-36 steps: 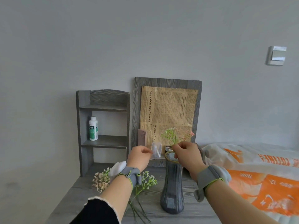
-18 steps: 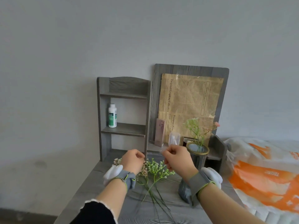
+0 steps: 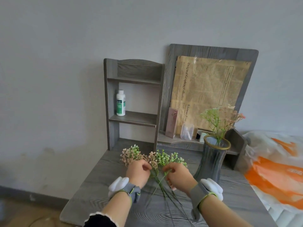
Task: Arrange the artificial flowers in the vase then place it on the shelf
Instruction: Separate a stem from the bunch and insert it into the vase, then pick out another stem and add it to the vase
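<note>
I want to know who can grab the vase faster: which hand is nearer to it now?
The right hand is nearer: it is just beside the vase, on the green stems. The left hand is farther away, beyond the loose flowers on the table.

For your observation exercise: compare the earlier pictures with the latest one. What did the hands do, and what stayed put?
The right hand let go of the sprig in the vase and dropped to the loose flowers on the table. The left hand closed on them too. Vase, shelf and bottle stayed put.
</note>
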The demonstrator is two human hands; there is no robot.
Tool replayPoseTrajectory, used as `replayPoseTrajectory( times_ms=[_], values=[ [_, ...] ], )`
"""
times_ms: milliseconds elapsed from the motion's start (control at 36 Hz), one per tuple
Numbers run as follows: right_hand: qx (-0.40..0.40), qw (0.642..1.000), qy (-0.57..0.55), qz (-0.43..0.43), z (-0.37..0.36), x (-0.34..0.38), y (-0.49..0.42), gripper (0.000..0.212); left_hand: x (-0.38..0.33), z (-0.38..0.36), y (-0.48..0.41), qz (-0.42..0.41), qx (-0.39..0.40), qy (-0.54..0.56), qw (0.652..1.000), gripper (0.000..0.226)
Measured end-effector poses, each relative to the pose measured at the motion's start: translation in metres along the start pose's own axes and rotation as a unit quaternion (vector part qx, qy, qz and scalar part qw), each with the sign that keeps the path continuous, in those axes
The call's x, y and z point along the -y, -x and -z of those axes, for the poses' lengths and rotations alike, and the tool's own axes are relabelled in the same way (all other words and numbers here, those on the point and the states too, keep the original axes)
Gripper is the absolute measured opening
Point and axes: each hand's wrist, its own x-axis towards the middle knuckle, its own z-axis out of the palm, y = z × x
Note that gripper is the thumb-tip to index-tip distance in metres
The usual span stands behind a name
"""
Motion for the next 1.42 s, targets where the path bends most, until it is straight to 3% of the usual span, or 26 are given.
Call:
replayPoseTrajectory(
  times_ms=[139, 250, 333, 444, 583, 667, 778, 1028, 1167, 1333, 1417],
  values=[
    [0.001, 0.991, 0.134, 0.019, -0.013, -0.008, -0.005, 0.041, 0.008, -0.009, 0.002, -0.007, 0.026, -0.005, 1.0, 0.021],
    [-0.024, 0.978, 0.204, 0.016, -0.013, -0.014, -0.008, 0.024, 0.014, -0.013, 0.003, -0.022, 0.053, 0.001, 0.998, 0.002],
    [-0.041, 0.972, 0.231, -0.008, -0.009, -0.018, -0.01, 0.014, 0.018, -0.019, 0.002, -0.025, 0.08, -0.011, 0.996, 0.02],
    [-0.013, 0.959, 0.277, -0.062, -0.008, -0.021, -0.015, 0.033, 0.02, -0.026, 0.002, -0.033, 0.111, -0.07, 0.991, 0.028],
    [-0.015, 0.955, 0.285, -0.082, -0.007, -0.023, -0.015, 0.028, 0.016, -0.03, 0.001, -0.041, 0.099, -0.114, 0.988, 0.02],
    [-0.018, 0.954, 0.288, -0.079, -0.009, -0.025, -0.015, 0.014, 0.016, -0.031, 0.002, -0.034, 0.065, -0.084, 0.994, 0.017],
    [-0.019, 0.956, 0.281, -0.08, -0.011, -0.025, -0.016, 0.021, 0.019, -0.029, 0.003, -0.022, 0.013, -0.032, 0.999, 0.021],
    [-0.064, 0.969, 0.222, -0.086, -0.004, -0.022, -0.015, 0.027, 0.022, -0.027, 0.004, -0.033, -0.008, -0.069, 0.997, 0.008],
    [-0.051, 0.978, 0.187, -0.082, -0.002, -0.021, -0.013, 0.008, 0.024, -0.027, 0.008, -0.079, -0.005, -0.112, 0.991, 0.022],
    [-0.061, 0.979, 0.183, -0.069, -0.008, -0.024, -0.008, 0.033, 0.023, -0.028, 0.009, -0.122, 0.038, -0.18, 0.975, 0.039],
    [-0.045, 0.975, 0.205, -0.07, -0.013, -0.024, -0.009, 0.027, 0.023, -0.028, 0.005, -0.105, 0.06, -0.201, 0.972, 0.04]
  ],
)
